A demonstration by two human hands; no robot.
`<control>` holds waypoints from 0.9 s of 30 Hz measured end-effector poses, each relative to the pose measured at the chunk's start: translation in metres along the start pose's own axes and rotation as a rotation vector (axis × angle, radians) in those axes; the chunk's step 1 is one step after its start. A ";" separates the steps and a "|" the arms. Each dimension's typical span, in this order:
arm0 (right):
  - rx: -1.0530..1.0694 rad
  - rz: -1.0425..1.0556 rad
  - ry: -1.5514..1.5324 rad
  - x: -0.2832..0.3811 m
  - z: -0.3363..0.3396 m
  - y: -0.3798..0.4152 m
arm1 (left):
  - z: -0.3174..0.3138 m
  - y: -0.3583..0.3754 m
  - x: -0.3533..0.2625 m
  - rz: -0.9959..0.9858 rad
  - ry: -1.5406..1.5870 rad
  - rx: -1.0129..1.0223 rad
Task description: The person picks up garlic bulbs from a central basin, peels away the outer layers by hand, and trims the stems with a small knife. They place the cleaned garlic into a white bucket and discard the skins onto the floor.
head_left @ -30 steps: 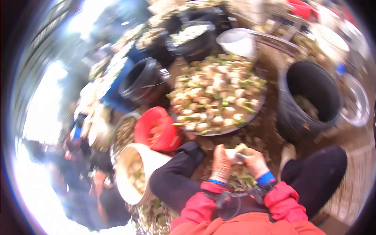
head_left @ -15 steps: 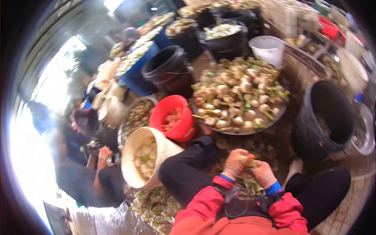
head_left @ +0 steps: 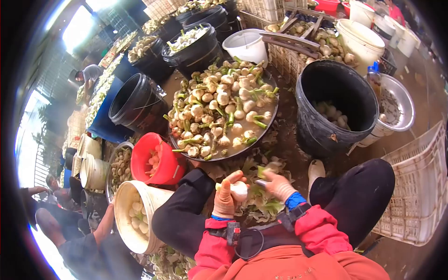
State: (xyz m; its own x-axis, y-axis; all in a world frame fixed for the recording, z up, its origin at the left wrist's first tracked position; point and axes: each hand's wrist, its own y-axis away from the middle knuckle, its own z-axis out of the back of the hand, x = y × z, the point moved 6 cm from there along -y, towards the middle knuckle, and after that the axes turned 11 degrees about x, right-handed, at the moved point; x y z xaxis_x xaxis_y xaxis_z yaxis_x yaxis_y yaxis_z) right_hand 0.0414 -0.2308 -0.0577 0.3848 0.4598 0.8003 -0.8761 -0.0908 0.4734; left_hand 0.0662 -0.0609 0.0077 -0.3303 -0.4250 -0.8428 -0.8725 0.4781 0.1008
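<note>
Metal basin (head_left: 276,112), heaped w/ pale bulbs (head_left: 222,98), sits btwn black bucket (head_left: 322,133) & smaller red bucket (head_left: 171,163). Nearer the camera, gloved L hand (head_left: 225,199) grips white bulb (head_left: 239,191), approx. level w/ gloved R hand (head_left: 279,186), closed on sm. grey item (head_left: 262,182), blurred, nr green piece (head_left: 261,171).

The left grip (head_left: 226,197) is raised, its fingers curled around in a hold. The right grip (head_left: 278,185), slightly blurred, reaches toward it, apart from it. Both forearms, the left (head_left: 215,245) and right (head_left: 322,228), angle forward from the body.
</note>
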 end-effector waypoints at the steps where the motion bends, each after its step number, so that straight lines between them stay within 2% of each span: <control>1: 0.018 0.130 -0.183 0.011 -0.005 0.003 | 0.005 -0.001 0.001 0.023 -0.095 -0.004; 2: 0.075 0.249 -0.554 0.019 -0.011 0.005 | 0.000 0.000 0.002 0.032 -0.090 0.003; 4: 0.083 0.324 -0.812 0.043 -0.009 0.016 | -0.009 0.001 -0.008 0.000 -0.236 -0.032; 6: 0.050 0.344 -0.796 0.051 -0.010 0.021 | 0.000 -0.001 0.004 0.009 -0.277 0.010; 8: -0.041 0.338 -0.162 0.066 -0.004 0.030 | -0.007 -0.006 0.006 -0.105 -0.472 0.099; 10: -0.088 0.268 -0.060 0.067 -0.004 0.033 | -0.009 -0.001 0.006 -0.070 -0.542 0.099; 12: -0.148 0.364 -0.293 0.067 0.000 0.034 | -0.013 0.001 0.006 -0.013 -0.438 0.026; 13: -0.177 0.413 -0.408 0.069 0.004 0.035 | -0.021 0.000 -0.002 -0.122 -0.293 -0.023; 14: -0.178 0.414 -0.408 0.072 0.005 0.036 | -0.018 -0.001 -0.001 -0.123 -0.293 -0.022; 16: -0.028 0.390 -0.891 0.072 0.003 0.032 | -0.004 -0.003 0.001 -0.108 -0.101 -0.110; 18: 0.054 0.340 -0.944 0.070 0.004 0.034 | 0.002 -0.001 0.003 -0.068 -0.028 -0.133; 20: 0.060 0.405 -1.253 0.065 0.006 0.031 | 0.015 -0.002 0.012 -0.079 0.132 -0.145; 21: 0.135 0.426 -1.431 0.061 0.008 0.027 | 0.019 -0.003 0.016 -0.033 0.176 -0.107; 22: 0.140 0.427 -1.429 0.062 0.012 0.028 | 0.019 -0.002 0.015 -0.037 0.176 -0.109; 24: 0.006 0.577 -1.332 0.067 0.030 0.034 | 0.017 -0.001 0.019 0.033 0.345 -0.150; 25: -0.011 0.530 -1.562 0.074 0.039 0.039 | 0.027 -0.001 0.026 0.044 0.400 -0.189; 27: -0.072 0.637 -1.641 0.082 0.065 0.051 | 0.035 -0.001 0.022 0.044 0.517 -0.177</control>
State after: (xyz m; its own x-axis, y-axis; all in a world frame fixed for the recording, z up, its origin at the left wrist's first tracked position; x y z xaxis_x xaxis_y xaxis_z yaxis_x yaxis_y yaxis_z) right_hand 0.0467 -0.2553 0.0557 -0.1628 -0.9151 0.3689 -0.9852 0.1709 -0.0110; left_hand 0.0726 -0.0438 -0.0290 -0.4633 -0.7512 -0.4702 -0.8861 0.3867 0.2554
